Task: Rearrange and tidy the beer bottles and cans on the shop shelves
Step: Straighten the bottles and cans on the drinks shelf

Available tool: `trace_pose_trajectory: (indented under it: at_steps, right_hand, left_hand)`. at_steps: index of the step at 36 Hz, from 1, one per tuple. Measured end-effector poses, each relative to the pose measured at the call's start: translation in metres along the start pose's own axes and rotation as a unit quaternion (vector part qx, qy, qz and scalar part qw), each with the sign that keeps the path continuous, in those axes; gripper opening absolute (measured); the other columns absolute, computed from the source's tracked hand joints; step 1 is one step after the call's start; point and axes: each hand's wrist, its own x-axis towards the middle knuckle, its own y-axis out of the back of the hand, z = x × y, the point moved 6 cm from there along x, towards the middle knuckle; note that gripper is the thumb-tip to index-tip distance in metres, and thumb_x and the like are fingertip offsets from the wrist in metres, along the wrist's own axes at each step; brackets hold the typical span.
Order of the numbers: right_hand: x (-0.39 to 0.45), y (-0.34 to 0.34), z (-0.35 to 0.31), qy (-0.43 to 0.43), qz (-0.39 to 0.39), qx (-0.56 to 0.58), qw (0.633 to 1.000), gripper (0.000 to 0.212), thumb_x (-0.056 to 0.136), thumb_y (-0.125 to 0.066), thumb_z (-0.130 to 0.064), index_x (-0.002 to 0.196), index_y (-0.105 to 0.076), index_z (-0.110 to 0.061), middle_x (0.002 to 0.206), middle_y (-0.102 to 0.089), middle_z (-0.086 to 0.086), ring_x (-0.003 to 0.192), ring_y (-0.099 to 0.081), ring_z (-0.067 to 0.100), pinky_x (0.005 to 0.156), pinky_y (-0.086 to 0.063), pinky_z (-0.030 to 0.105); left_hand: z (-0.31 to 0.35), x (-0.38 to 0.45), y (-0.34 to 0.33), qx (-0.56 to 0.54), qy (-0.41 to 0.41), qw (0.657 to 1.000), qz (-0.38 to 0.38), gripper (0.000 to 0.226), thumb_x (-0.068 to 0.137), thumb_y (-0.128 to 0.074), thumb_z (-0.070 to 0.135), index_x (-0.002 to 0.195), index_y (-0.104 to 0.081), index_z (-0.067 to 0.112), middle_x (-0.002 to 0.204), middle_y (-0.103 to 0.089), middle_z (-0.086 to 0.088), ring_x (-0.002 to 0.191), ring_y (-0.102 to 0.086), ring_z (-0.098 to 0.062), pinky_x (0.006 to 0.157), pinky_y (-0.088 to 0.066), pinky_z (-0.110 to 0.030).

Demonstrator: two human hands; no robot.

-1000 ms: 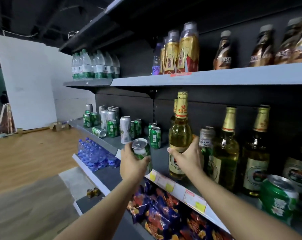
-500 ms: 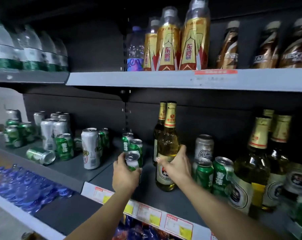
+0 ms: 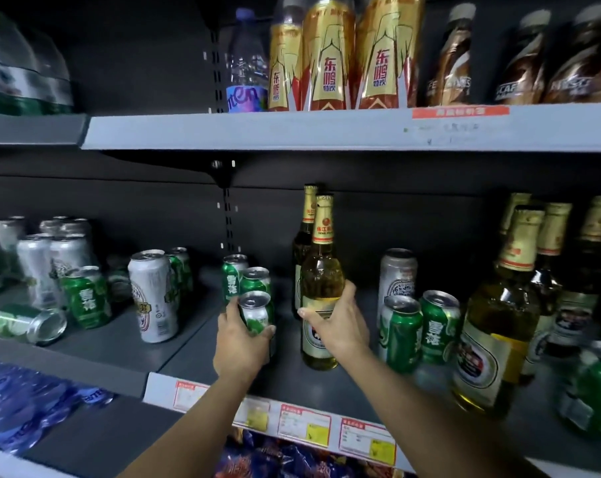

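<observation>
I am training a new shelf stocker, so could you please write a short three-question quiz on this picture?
1. True or false: the left hand grips a green can.
2. The right hand holds: A) a beer bottle B) a silver can C) nothing.
3. How does the can at the far left of the shelf lie?

Key: 1 true; 2 A; 3 on its side.

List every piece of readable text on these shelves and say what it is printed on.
"东鹏特饮": gold bottles, top shelf.
"雪花": green cans, middle shelf.
"men" (partly cut off): purple-labelled water bottle.
"CAF": partial, on brown coffee bottles; rest blurred.
Beer bottle labels, price tags and the red shelf strip: unreadable.
</observation>
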Motion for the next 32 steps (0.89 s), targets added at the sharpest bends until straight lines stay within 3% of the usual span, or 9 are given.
trace_pose_trajectory:
  at_steps: [3,5,7,12,18,24,27,29,32]
  right_hand:
    - [-0.006,0.008,-0.001,0.029,0.019,-0.024,0.999,0.099,0.076,-0.07,-0.057,0.149,-0.013,-0.021,0.148,-0.037,0.001,0.131,-0.043,0.025,0.095,-0.042,0.036]
    - [-0.017,0.021,-0.003,0.075,0.055,-0.054,0.994,0.092,0.082,-0.063,-0.055,0.151,-0.014,-0.02,0.15,-0.035,0.002,0.134,-0.038,0.023,0.101,-0.038,0.036]
    - [-0.032,0.037,-0.003,0.132,0.101,-0.071,0.983,0.075,0.087,-0.057,-0.05,0.148,-0.024,-0.019,0.142,-0.043,0.002,0.129,-0.043,0.022,0.1,-0.039,0.036]
    - [-0.063,0.085,0.014,0.207,0.208,-0.038,0.955,0.041,0.086,-0.045,-0.039,0.123,-0.042,-0.025,0.111,-0.06,-0.001,0.102,-0.059,0.018,0.081,-0.05,0.034]
    - [-0.101,0.164,0.064,0.245,0.264,-0.099,0.927,0.034,0.085,-0.047,-0.028,0.119,-0.046,-0.025,0.105,-0.058,-0.003,0.095,-0.055,0.017,0.08,-0.045,0.031]
    - [-0.151,0.276,0.149,0.181,0.309,-0.201,0.912,0.029,0.089,-0.044,-0.029,0.117,-0.05,-0.022,0.101,-0.06,-0.001,0.094,-0.053,0.015,0.078,-0.04,0.026]
    - [-0.184,0.347,0.195,0.134,0.34,-0.258,0.894,0.029,0.088,-0.042,-0.029,0.114,-0.051,-0.022,0.098,-0.062,-0.002,0.09,-0.058,0.017,0.073,-0.047,0.028]
    - [-0.21,0.395,0.225,0.103,0.355,-0.28,0.886,0.029,0.086,-0.044,-0.027,0.112,-0.054,-0.019,0.096,-0.062,0.0,0.088,-0.061,0.02,0.071,-0.049,0.029]
    - [-0.251,0.464,0.265,0.061,0.376,-0.306,0.872,0.029,0.083,-0.054,-0.019,0.111,-0.058,-0.012,0.093,-0.062,0.006,0.085,-0.061,0.027,0.068,-0.05,0.036]
  left_hand:
    - [0.013,-0.011,0.009,0.011,-0.057,0.995,0.08,0.081,0.075,-0.079,0.023,0.143,-0.035,0.014,0.136,-0.043,-0.015,0.127,-0.04,-0.035,0.094,-0.041,-0.048]
    - [0.033,-0.026,0.017,0.011,-0.126,0.979,0.158,0.072,0.075,-0.077,0.018,0.137,-0.042,0.007,0.128,-0.048,-0.019,0.119,-0.043,-0.038,0.094,-0.04,-0.05]
    - [0.058,-0.044,0.017,-0.02,-0.196,0.964,0.18,0.058,0.079,-0.069,0.021,0.131,-0.047,0.005,0.119,-0.051,-0.016,0.112,-0.045,-0.031,0.091,-0.039,-0.044]
    - [0.117,-0.092,-0.02,-0.098,-0.312,0.941,0.089,0.045,0.082,-0.048,0.035,0.119,-0.052,0.01,0.11,-0.052,-0.006,0.105,-0.05,-0.021,0.088,-0.036,-0.024]
    - [0.173,-0.167,-0.074,-0.151,-0.38,0.913,0.013,0.035,0.083,-0.047,0.029,0.113,-0.056,0.013,0.108,-0.052,0.001,0.104,-0.052,-0.019,0.089,-0.041,-0.03]
    - [0.236,-0.259,-0.136,-0.167,-0.409,0.896,-0.055,0.034,0.085,-0.043,0.033,0.112,-0.055,0.016,0.108,-0.053,0.0,0.104,-0.052,-0.021,0.086,-0.042,-0.034]
    - [0.271,-0.315,-0.17,-0.165,-0.42,0.887,-0.097,0.035,0.086,-0.041,0.036,0.111,-0.056,0.016,0.108,-0.053,0.0,0.105,-0.049,-0.018,0.084,-0.04,-0.029]
    - [0.296,-0.355,-0.192,-0.166,-0.431,0.879,-0.121,0.03,0.087,-0.047,0.03,0.111,-0.058,0.014,0.109,-0.055,-0.001,0.105,-0.047,-0.016,0.083,-0.034,-0.023]
    - [0.329,-0.415,-0.226,-0.163,-0.438,0.87,-0.158,0.023,0.088,-0.059,0.018,0.111,-0.059,0.016,0.11,-0.053,0.002,0.106,-0.046,-0.014,0.081,-0.037,-0.024]
